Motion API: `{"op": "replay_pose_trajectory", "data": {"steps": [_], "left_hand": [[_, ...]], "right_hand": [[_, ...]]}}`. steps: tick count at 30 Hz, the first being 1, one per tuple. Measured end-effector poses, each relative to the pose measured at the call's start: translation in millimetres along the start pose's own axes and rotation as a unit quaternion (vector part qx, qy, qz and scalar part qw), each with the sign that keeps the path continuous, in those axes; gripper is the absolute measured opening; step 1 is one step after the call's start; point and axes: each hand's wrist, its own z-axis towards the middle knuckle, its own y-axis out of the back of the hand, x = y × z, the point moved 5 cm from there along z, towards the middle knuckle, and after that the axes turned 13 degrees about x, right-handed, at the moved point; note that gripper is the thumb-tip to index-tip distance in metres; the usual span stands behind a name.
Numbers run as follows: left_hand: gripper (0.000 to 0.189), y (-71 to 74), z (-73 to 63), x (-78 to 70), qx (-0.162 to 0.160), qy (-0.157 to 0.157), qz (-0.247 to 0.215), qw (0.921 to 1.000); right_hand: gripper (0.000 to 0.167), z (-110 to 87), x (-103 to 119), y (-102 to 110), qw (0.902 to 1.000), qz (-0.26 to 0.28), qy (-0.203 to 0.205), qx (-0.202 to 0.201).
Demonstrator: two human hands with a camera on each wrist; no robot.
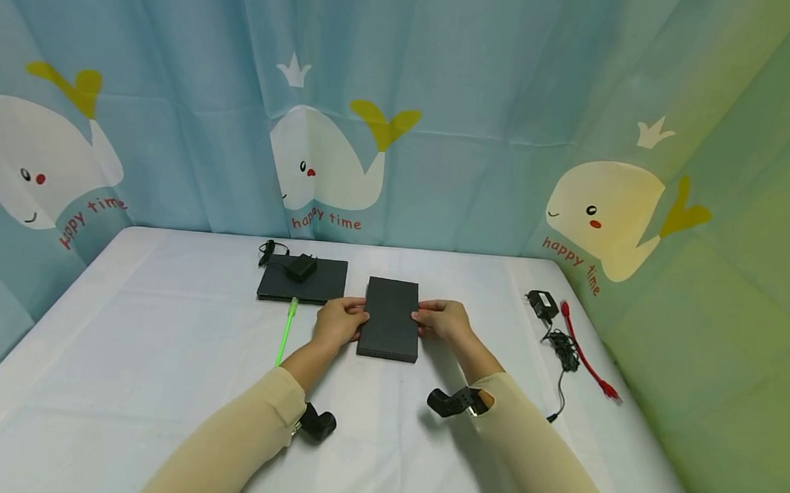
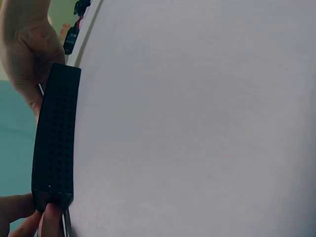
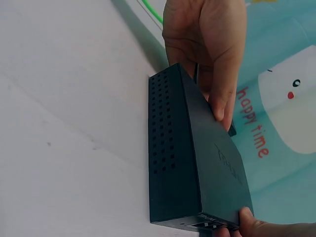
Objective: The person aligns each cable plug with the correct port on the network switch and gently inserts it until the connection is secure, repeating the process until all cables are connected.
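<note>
Both hands grip a black network switch [image 1: 389,319] by its long sides, near the middle of the table. My left hand [image 1: 340,320] holds the left side, with the thumb on top and fingers beneath or along the edge. On the opposite side, my right hand [image 1: 445,320] pinches the switch the same way. The right wrist view shows vent holes along the short end of the network switch [image 3: 217,153] and ports on the side by the right fingers [image 3: 256,227]. Whether its underside touches the table cannot be told.
Behind the left hand lies a flat black box [image 1: 326,276] with a black power adapter [image 1: 302,268] on it. A green cable [image 1: 286,334] lies left of the left hand. At the right are another adapter [image 1: 542,305], its coiled cord [image 1: 564,348] and a red cable [image 1: 586,357].
</note>
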Motion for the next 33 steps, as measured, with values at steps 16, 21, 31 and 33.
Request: {"op": "replay_pose_trajectory", "data": {"steps": [16, 21, 31, 33], "left_hand": [[0.027, 1.2, 6.3, -1.7, -0.022, 0.019, -0.029, 0.9992], [0.027, 0.4, 7.1, -0.7, -0.021, 0.02, -0.035, 0.999], [0.031, 25.6, 0.9, -13.3, 0.046, -0.012, -0.083, 0.9954], [0.032, 47.8, -0.7, -21.5, 0.048, -0.02, -0.1, 0.9936]], "right_hand": [[0.036, 11.6, 5, 0, 0.9998, 0.017, 0.004, -0.01], [0.038, 13.7, 3, 1, 0.9997, 0.025, 0.007, -0.007], [0.039, 13.7, 3, 4, 0.9999, 0.015, -0.004, -0.003], [0.039, 13.9, 5, 4, 0.9999, 0.016, -0.003, -0.003]]}}
